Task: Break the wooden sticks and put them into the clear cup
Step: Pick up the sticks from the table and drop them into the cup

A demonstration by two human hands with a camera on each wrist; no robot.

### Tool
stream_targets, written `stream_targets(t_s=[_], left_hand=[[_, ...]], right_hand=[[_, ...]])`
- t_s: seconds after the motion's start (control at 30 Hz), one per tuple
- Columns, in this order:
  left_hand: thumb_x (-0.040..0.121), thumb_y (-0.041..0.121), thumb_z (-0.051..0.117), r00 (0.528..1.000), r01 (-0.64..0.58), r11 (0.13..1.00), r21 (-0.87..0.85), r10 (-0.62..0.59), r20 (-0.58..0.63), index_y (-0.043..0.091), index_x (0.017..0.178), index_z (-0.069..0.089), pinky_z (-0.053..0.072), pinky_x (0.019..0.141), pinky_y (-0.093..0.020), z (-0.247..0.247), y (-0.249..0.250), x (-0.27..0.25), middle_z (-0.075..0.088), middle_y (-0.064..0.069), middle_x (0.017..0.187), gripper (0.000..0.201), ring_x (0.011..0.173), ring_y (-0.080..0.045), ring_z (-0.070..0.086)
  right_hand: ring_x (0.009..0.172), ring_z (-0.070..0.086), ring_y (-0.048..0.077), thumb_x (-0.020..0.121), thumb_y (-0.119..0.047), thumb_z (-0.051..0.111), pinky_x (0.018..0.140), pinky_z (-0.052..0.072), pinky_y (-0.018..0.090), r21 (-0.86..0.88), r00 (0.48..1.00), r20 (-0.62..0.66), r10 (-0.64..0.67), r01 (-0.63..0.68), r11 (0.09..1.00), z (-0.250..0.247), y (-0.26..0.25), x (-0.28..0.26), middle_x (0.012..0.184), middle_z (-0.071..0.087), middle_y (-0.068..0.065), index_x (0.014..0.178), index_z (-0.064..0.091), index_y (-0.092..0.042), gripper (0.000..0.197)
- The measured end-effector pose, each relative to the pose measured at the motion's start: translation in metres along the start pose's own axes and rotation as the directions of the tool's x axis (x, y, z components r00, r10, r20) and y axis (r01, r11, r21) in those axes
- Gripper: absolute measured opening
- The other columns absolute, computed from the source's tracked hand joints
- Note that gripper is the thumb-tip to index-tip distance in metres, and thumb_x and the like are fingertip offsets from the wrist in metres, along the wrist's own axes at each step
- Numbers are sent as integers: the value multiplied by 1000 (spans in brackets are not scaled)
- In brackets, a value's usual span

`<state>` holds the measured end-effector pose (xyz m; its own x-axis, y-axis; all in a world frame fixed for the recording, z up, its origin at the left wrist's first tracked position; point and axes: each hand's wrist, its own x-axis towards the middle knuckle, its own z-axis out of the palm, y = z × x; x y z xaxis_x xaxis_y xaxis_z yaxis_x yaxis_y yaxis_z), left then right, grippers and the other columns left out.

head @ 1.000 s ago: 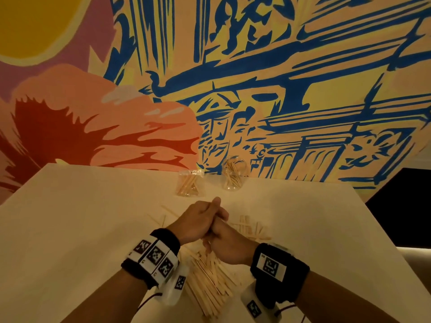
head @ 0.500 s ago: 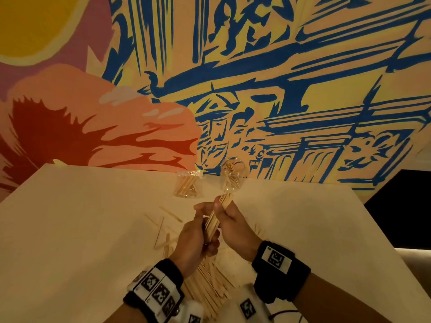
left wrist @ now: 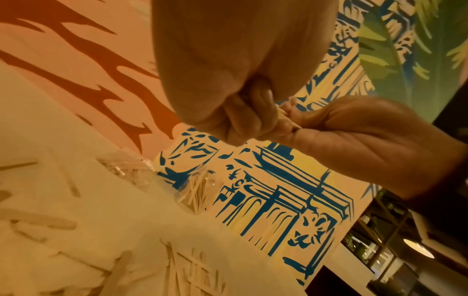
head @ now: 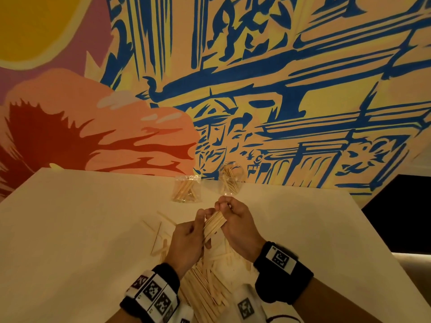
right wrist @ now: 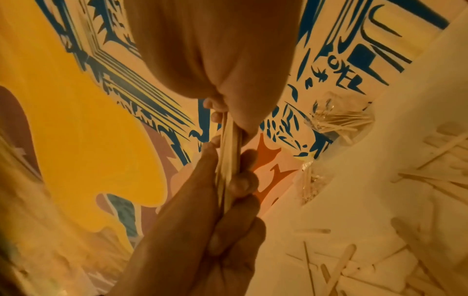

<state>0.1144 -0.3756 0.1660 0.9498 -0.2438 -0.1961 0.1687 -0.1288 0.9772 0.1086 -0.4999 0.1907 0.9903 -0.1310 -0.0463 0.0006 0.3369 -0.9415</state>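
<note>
Two hands hold one bundle of sticks (head: 214, 223) above the tabletop (head: 77, 229), at mid-table just nearer than the cups. The left hand (head: 186, 243) has its fingers curled round the bundle's lower, near end; the right hand (head: 238, 227) is curled round its upper, far end, thumb on the near side. The bundle slants from low on the left up to the right. In the right wrist view the sticks (right wrist: 228, 160) run between both sets of fingers (right wrist: 243, 180), packed flat together; whether any is already snapped I cannot tell from these angles.

Beyond the hands, at the far edge of the tabletop, stand two clear cups. The left cup (head: 186, 189) holds short stick pieces; the right cup (head: 231, 179), just beside it but apart, holds thinner pieces, and looks taller. Loose sticks lie scattered on the tabletop left of the hands (head: 161, 238), and a larger pile (head: 205, 290) lies near, between the two wrists. Black wristbands (head: 283, 271) with printed square markers sit on both wrists. A painted wall (head: 256, 66) in blue, yellow and orange rises behind.
</note>
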Motion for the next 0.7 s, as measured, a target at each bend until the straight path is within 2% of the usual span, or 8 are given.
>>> stream_targets(t_s=[0.07, 0.1, 0.23, 0.33, 0.43, 0.5, 0.6, 0.7], left_hand=[[100, 49, 35, 999, -10, 999, -35, 9, -33, 3, 81, 62, 30, 37, -20, 3, 3, 1, 54, -5, 50, 56, 37, -13, 41], [100, 46, 36, 998, -31, 999, -32, 29, -64, 6, 88, 62, 30, 36, -20, 4, 4, 2, 55, -5, 52, 49, 37, -12, 43], [104, 36, 36, 987, -54, 998, -43, 46, -156, 7, 94, 56, 29, 34, -19, 4, 5, 6, 53, -6, 51, 36, 32, -10, 42], [104, 39, 32, 991, 16, 997, -80, -26, -133, 9, 95, 55, 28, 38, -19, 0, 2, 10, 51, -9, 50, 39, 33, -13, 40], [104, 41, 31, 997, 13, 995, -98, -20, -73, 10, 94, 58, 29, 40, -21, -2, 3, 12, 53, -13, 54, 42, 36, -14, 42], [103, 40, 34, 998, -21, 996, -88, 16, -57, 13, 93, 62, 33, 40, -23, -2, 3, 11, 57, -11, 56, 41, 40, -13, 46], [103, 38, 36, 987, -126, 991, 41, 129, -100, 10, 86, 64, 36, 44, -28, 2, 0, 10, 53, 0, 52, 43, 42, -9, 44], [104, 32, 35, 967, -163, 982, 96, 179, -182, 11, 83, 60, 34, 43, -28, 4, -5, 16, 51, 4, 48, 39, 37, -7, 42]], right_hand=[[62, 60, 18, 102, -4, 27, 63, 47, 43, 49, 1000, -13, 18, -17, 999, 0, 0, 1, 63, 60, -2, 87, 46, -6, 24], [63, 60, 17, 102, -4, 26, 66, 49, 43, 64, 1000, -16, 21, -20, 998, 1, 0, 2, 66, 58, 0, 88, 46, -6, 24], [83, 63, 21, 102, -4, 27, 84, 51, 36, -26, 997, 63, 49, -48, 999, 1, -2, 2, 83, 53, 6, 93, 48, -6, 23], [92, 64, 24, 102, -5, 26, 93, 50, 42, -104, 986, 148, 76, -61, 993, 0, -6, 0, 89, 55, 5, 94, 48, -8, 23], [85, 67, 27, 101, -3, 26, 90, 51, 47, -70, 993, 109, 55, -47, 996, -3, -9, 4, 80, 61, 3, 91, 49, -7, 26], [80, 68, 27, 101, -2, 25, 83, 54, 44, 9, 998, 40, 50, -50, 999, -5, -8, 7, 81, 57, 6, 91, 47, -6, 24], [79, 68, 26, 101, 0, 25, 79, 57, 38, 96, 998, -32, 53, -50, 994, -7, -5, 10, 84, 50, 9, 94, 45, -5, 22], [86, 66, 27, 101, -1, 24, 84, 55, 37, 82, 998, -21, 57, -55, 995, -5, -2, 10, 87, 49, 8, 96, 44, -6, 21]])
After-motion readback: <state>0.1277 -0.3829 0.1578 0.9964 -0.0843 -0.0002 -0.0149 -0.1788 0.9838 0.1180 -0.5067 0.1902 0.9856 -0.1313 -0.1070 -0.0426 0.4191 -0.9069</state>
